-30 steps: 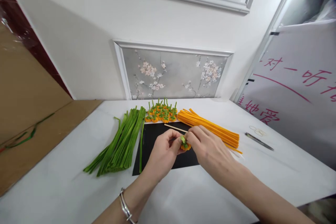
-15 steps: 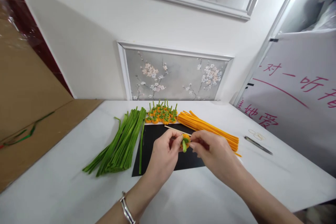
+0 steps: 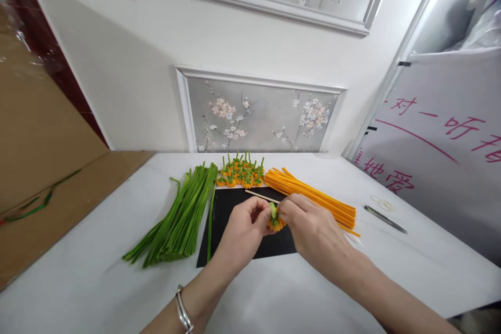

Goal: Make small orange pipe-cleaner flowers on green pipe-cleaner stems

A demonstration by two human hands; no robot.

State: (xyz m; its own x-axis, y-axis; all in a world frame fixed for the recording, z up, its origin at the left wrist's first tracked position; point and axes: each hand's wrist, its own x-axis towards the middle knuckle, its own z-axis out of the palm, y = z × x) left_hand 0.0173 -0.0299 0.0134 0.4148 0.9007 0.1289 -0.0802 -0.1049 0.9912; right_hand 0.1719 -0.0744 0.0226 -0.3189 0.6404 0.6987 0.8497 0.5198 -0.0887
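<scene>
Left hand (image 3: 245, 224) and right hand (image 3: 313, 224) meet at a small orange-and-green piece (image 3: 277, 225), held up just above a black sheet (image 3: 229, 209); the left thumb and forefinger are pinched on its left side, while the right fingers are curled against its other side, their tips partly hidden, so I cannot tell whether they grip it or only press. From the left, brown cardboard (image 3: 43, 141) comes first, with a thin green cord (image 3: 49, 195) across it. Next, on the white table (image 3: 97, 292), lies a thick bundle of fuzzy green stems (image 3: 180, 219), fanned at the near end. A silver bracelet (image 3: 182, 310) circles the left wrist. One single green stem (image 3: 211, 224) lies along the left edge of the black sheet. Beyond the sheet's far edge stands a close cluster of orange pieces (image 3: 247, 181) with upright green stalks, and a pale thin stick (image 3: 260, 197) slants over the sheet toward the hands. Right of the cluster, a bundle of orange stems (image 3: 313, 193) runs behind the right hand. Farther right are a slim dark tool (image 3: 385, 219) and, just beyond it, some thin pale loops (image 3: 383, 202). Last comes a white board (image 3: 438, 83) with red handwriting.
</scene>
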